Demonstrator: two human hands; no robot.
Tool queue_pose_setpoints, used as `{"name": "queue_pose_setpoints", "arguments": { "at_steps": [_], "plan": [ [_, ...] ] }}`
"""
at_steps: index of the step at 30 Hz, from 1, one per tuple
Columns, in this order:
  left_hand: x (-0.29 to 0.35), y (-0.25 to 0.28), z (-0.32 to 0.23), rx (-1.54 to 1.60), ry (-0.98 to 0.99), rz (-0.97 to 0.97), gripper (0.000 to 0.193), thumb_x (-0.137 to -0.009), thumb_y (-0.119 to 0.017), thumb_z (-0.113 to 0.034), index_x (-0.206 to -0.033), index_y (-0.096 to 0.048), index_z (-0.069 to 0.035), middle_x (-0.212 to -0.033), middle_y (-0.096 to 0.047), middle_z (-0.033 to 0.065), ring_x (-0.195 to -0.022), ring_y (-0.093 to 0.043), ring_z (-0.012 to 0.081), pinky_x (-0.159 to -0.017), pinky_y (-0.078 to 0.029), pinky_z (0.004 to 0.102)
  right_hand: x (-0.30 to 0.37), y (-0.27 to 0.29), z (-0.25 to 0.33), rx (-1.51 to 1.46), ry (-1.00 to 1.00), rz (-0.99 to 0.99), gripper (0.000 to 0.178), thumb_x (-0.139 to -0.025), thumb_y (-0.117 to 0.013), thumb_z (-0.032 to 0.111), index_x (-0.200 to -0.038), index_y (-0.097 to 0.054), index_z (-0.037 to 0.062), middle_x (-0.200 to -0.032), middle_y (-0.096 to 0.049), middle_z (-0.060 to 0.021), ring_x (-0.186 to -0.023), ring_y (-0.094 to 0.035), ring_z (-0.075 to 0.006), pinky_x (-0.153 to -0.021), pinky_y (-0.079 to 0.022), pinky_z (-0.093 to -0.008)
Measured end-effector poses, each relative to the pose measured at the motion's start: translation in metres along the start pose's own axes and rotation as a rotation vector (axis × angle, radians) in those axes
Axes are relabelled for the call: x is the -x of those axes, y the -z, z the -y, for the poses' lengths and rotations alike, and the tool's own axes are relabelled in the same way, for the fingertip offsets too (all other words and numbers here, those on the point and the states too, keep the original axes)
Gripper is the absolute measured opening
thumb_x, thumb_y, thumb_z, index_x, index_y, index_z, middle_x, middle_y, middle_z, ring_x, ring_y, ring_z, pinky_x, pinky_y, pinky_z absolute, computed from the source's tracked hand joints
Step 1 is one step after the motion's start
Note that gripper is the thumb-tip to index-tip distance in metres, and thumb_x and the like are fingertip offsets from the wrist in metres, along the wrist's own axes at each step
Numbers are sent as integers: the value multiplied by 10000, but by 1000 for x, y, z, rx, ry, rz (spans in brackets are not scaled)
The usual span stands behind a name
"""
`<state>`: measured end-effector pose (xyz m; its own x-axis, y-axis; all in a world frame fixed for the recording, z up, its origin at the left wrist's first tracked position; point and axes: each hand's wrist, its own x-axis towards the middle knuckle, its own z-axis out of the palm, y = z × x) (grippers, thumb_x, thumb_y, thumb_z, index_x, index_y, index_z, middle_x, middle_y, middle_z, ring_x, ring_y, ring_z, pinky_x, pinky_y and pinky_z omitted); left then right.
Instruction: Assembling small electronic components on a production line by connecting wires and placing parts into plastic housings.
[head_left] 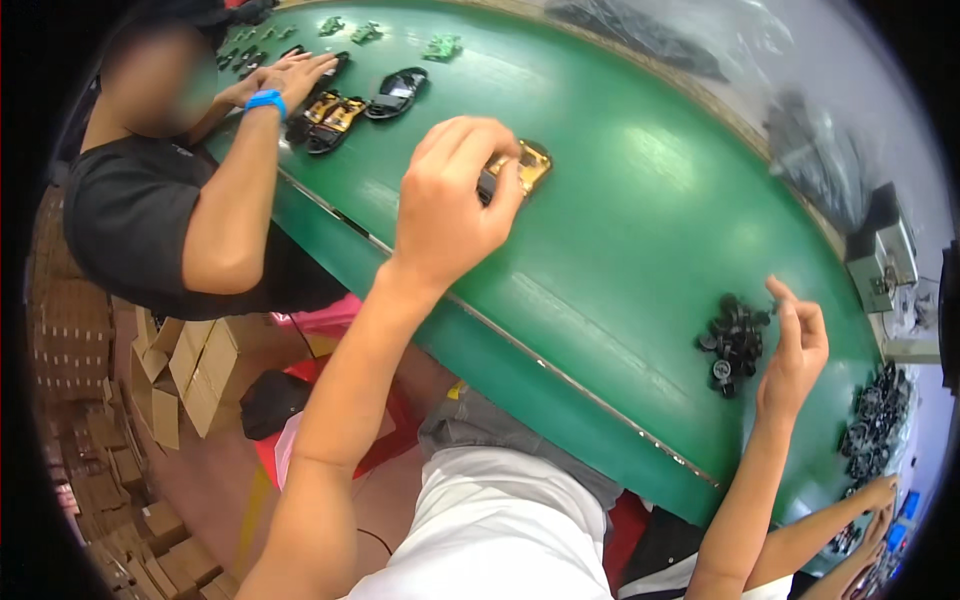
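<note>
My left hand (452, 200) is over a black shell with a yellow inside (533, 168), shaped like a computer mouse base, on the green table. Its thumb and index fingertips come together above the middle of that shell; whatever lies between them is hidden. On the right, my right hand (794, 350) hovers beside a pile of small black wheels (733, 345). Its fingers are loosely bent and apart, with nothing visible in them.
At left, a co-worker's hands (290, 80) work among yellow-and-black shells (333, 122); a black shell (397, 93) lies nearby. Green circuit boards (442, 46) sit along the far side. Another person's hands (875, 500) and a heap of black parts (872, 435) are at right.
</note>
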<state>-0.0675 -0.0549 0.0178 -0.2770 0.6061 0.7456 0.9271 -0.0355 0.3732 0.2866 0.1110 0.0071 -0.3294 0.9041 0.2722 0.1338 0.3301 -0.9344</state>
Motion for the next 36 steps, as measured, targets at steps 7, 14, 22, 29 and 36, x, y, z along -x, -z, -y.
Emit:
{"name": "queue_pose_setpoints", "arguments": {
  "at_steps": [7,14,22,29,36],
  "plan": [
    [16,-7,6,-64,160,153,279,-837,-721,-103,-1102,-687,-26,-1224,-656,158,-1160,-620,364,-1012,-491,447,-2,14,12,-278,-138,-55,135,-1038,-637,153,-975,-588,43,-1054,-720,-122,-876,-682,-159,-768,-569,-282],
    [38,-28,-55,12,263,274,386,-816,-795,-189,-1152,-683,-34,-1242,-578,180,-1054,-629,390,-935,-523,458,0,30,27,-470,-7,-79,212,-1071,-603,180,-1193,-623,7,-1159,-659,-119,-829,-653,-138,-728,-567,-247],
    [51,-45,-118,340,326,290,280,-852,-745,-205,-1044,-657,-20,-1068,-616,157,-962,-624,361,-886,-510,452,26,28,30,-551,-345,42,460,-1019,-626,48,-1440,-492,-79,-1373,-611,-188,-1148,-642,-189,-1009,-542,-264],
    [23,-53,-96,315,159,324,281,-835,-740,-187,-1060,-660,-39,-1055,-634,151,-1001,-615,353,-907,-508,459,29,-8,55,83,-136,230,264,-929,-678,-37,-1190,-701,-70,-1059,-712,-115,-894,-649,-117,-778,-519,-230],
    [6,-64,-51,424,-37,665,327,-786,-759,-182,-1084,-682,-74,-1081,-651,123,-1036,-614,347,-930,-510,448,23,-58,53,344,168,326,326,-834,-779,29,-1155,-723,24,-939,-723,-102,-816,-698,-166,-790,-559,-304]
  ]
}}
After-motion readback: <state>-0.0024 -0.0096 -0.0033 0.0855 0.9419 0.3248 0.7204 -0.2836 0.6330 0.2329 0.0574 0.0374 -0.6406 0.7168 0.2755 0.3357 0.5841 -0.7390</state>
